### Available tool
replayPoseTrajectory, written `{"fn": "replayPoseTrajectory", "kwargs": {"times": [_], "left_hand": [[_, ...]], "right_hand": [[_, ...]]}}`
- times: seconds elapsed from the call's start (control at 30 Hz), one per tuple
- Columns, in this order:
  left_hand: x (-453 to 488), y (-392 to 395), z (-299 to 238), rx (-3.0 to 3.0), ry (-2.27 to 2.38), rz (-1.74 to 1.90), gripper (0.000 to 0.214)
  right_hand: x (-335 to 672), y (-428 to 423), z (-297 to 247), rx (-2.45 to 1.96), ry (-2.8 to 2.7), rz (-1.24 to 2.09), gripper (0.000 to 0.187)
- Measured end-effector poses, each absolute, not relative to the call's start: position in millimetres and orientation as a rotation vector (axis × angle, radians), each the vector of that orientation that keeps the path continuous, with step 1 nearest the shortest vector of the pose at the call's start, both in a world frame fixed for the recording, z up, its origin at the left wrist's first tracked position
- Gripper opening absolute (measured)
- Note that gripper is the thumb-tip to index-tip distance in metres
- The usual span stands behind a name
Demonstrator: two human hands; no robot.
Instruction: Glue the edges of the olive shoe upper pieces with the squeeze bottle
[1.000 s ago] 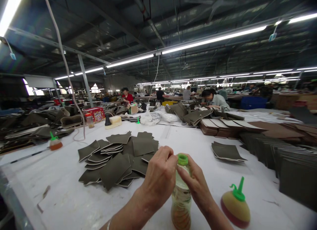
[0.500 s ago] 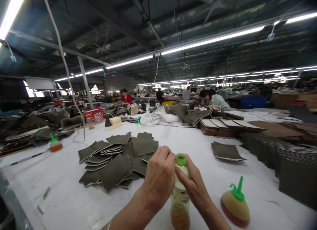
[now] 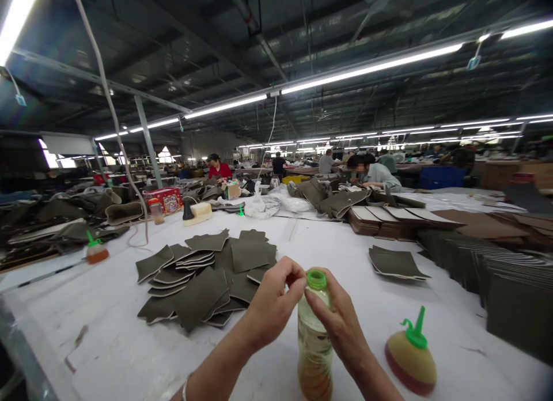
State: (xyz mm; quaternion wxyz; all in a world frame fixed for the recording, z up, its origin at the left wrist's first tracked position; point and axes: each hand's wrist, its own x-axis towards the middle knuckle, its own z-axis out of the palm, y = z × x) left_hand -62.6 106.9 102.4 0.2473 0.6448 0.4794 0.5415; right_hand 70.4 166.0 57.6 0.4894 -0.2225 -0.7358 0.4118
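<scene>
A clear plastic bottle (image 3: pixel 314 355) with an open green neck and some amber liquid low inside stands upright on the white table (image 3: pixel 108 337). My right hand (image 3: pixel 343 314) is wrapped round its upper part, thumb in front. Just left of the neck, my left hand (image 3: pixel 276 297) is closed in a pinch, fingertips against or very near the rim; what they hold, if anything, is too small to make out. To the right stands a squat squeeze bottle (image 3: pixel 410 360) with a green nozzle. Dark olive leather pieces (image 3: pixel 203 294) lie in a loose pile left of my hands.
Stacked dark panels (image 3: pixel 516 303) line the right edge, near a small pile of pieces (image 3: pixel 397 263). Another green-tipped bottle (image 3: pixel 95 250) stands far left. A sponge (image 3: pixel 199 212), plastic bags (image 3: pixel 261 204) and a red box (image 3: pixel 166 199) sit farther back. Several people work beyond.
My left hand has turned and drawn slightly down and left, its pinch now showing beside the bottle's neck. My right hand keeps its hold on the bottle.
</scene>
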Motion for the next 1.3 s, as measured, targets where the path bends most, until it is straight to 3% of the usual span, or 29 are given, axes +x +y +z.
{"fn": "replayPoseTrajectory", "kwargs": {"times": [0.2,0.5,0.97,1.3], "left_hand": [[-70,115,92,1.412,0.947,1.519,0.012],[-78,113,94,1.336,0.876,1.628,0.013],[-46,116,98,1.648,1.479,1.686,0.009],[-38,112,97,1.882,1.843,1.601,0.015]], "right_hand": [[74,168,58,-0.450,-1.771,1.171,0.019],[89,187,47,-0.473,-1.573,1.367,0.025],[80,179,49,-0.387,-1.450,1.524,0.025],[76,175,54,-0.459,-1.633,1.279,0.023]]}}
